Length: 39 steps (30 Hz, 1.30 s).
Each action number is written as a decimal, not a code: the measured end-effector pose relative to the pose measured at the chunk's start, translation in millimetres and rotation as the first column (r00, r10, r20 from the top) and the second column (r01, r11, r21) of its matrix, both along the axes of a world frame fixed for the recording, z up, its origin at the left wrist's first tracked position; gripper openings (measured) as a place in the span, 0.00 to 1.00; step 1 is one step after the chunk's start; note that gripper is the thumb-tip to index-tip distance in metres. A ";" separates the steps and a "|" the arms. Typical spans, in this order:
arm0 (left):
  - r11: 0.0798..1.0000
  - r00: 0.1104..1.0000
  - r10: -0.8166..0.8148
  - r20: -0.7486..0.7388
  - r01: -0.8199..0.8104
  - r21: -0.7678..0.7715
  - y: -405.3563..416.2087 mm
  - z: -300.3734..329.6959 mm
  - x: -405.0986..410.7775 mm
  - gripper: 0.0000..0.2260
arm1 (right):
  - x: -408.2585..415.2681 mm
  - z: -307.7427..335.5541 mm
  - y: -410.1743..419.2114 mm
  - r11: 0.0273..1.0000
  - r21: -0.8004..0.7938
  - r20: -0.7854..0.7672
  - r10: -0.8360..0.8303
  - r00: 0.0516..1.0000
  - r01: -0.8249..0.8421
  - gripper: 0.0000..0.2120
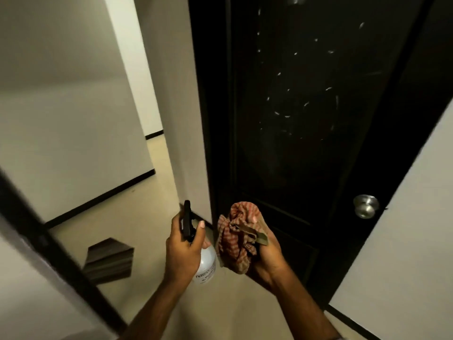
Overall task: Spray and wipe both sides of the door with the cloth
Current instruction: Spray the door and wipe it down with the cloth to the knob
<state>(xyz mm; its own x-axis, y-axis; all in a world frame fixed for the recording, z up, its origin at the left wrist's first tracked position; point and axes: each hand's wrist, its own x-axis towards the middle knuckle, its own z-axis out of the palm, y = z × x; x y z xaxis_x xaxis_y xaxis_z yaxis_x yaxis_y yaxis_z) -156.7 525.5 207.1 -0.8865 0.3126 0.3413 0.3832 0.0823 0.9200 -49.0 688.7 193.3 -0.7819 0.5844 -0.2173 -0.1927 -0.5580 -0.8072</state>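
Note:
A black panelled door (306, 155) stands shut in front of me, with pale droplets and streaks scattered over its upper panel. Its silver round knob (365, 206) is at the right edge. My left hand (182, 251) grips a white spray bottle (206, 266) with a black trigger head, held low and left of the door, nozzle pointing up. My right hand (266, 256) holds a bunched red-and-tan checked cloth (239, 239) just in front of the door's lower panel, apart from the surface.
A white wall (397, 229) borders the door on the right and a white wall corner (176, 106) on the left. A dark stack of flat mats (110, 262) lies on the beige floor at lower left. A black-edged frame (49, 246) crosses the left foreground.

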 end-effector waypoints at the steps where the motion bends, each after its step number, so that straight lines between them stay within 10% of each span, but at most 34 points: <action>1: 0.999 0.999 -0.031 -0.014 0.031 -0.017 13.4 7.0 0.4 0.21 | 5.5 8.2 10.1 0.999 0.049 -0.028 -0.013 1.000 0.015 0.19; 17: 0.902 0.901 -0.431 -0.047 0.432 0.011 208.9 109.2 -37.0 0.12 | 23.7 84.5 139.3 0.724 0.576 -0.054 -0.429 0.902 0.379 0.13; 31: 0.740 0.724 -0.643 -0.249 0.672 0.041 307.3 213.1 -107.5 0.06 | -7.9 176.0 191.8 0.221 0.636 -0.271 -0.833 0.482 0.739 0.04; 39: 0.718 0.693 -0.642 -0.327 0.694 0.061 348.7 285.5 -121.4 0.08 | -16.9 223.5 216.6 0.026 0.730 -0.347 -0.847 0.403 0.683 0.03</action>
<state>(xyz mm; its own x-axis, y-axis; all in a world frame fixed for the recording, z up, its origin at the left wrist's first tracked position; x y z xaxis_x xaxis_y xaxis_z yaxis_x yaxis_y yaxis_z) -278.1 874.2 492.5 -0.3308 0.7015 0.6312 0.5026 -0.4351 0.7470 -66.0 905.3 416.8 0.2162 0.7928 0.5698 0.0321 0.5775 -0.8157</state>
